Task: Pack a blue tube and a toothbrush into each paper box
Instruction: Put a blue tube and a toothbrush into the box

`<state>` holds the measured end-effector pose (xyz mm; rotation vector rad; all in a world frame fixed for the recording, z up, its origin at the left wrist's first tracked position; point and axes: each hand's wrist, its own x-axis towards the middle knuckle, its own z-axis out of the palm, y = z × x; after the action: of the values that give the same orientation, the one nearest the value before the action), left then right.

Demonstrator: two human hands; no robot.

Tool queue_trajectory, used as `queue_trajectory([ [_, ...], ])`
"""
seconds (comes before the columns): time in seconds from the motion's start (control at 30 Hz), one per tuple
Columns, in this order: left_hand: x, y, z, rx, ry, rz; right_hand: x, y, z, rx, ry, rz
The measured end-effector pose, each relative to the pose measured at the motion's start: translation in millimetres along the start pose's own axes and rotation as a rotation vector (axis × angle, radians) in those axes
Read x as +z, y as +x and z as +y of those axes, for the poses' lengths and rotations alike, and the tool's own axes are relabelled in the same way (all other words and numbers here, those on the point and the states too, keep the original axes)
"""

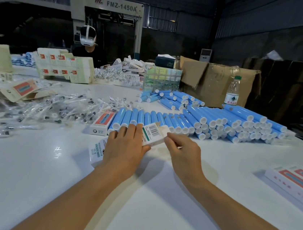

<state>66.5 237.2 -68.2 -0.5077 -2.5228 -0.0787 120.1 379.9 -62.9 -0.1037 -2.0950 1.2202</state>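
From the head view, the left hand (124,145) grips a paper box (153,135) along its side while the right hand (182,148) pinches its near end; the far flap looks open, so it seems best to hold the box steady and square before sliding anything in. Blue tubes (212,121) lie in rows just beyond it, and wrapped toothbrushes (53,107) are heaped to the left. A second box (101,122) sits beside the left hand, and finished boxes (296,178) lie well to the right
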Motion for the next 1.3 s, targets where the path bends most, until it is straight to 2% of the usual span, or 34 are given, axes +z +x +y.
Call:
queue_trajectory([
  [0.3,1.8,-6.3,9.8,0.081,0.059,0.007,2.2,0.2,0.4,0.123,0.080,-0.079],
  [0.47,0.8,-13.1,16.6,0.158,0.040,0.014,2.1,3.5,4.1,0.159,0.032,-0.122],
  [0.63,-1.3,-14.4,17.3,0.155,0.049,0.016,2.1,3.4,5.0,0.217,0.094,-0.074],
  [1.0,-4.0,-15.4,22.0,0.145,0.074,0.006,5.8,3.7,-0.4,0.344,0.297,-0.127],
  [1.07,-3.5,-15.2,22.1,0.145,0.071,0.004,4.5,4.0,-0.1,0.335,0.274,-0.151],
  [1.13,-2.9,-15.0,21.6,0.140,0.073,-0.003,2.9,3.8,2.4,0.225,0.112,-0.162],
  [1.23,-2.8,-14.1,18.7,0.100,0.073,0.005,-0.4,8.4,11.7,0.009,-0.180,-0.033],
  [1.27,-3.2,-13.5,17.7,0.079,0.069,0.015,-1.7,10.0,14.0,0.050,-0.143,0.007],
  [1.3,-3.7,-13.1,16.9,0.060,0.061,0.026,-2.5,12.1,14.5,0.177,-0.013,0.001],
])
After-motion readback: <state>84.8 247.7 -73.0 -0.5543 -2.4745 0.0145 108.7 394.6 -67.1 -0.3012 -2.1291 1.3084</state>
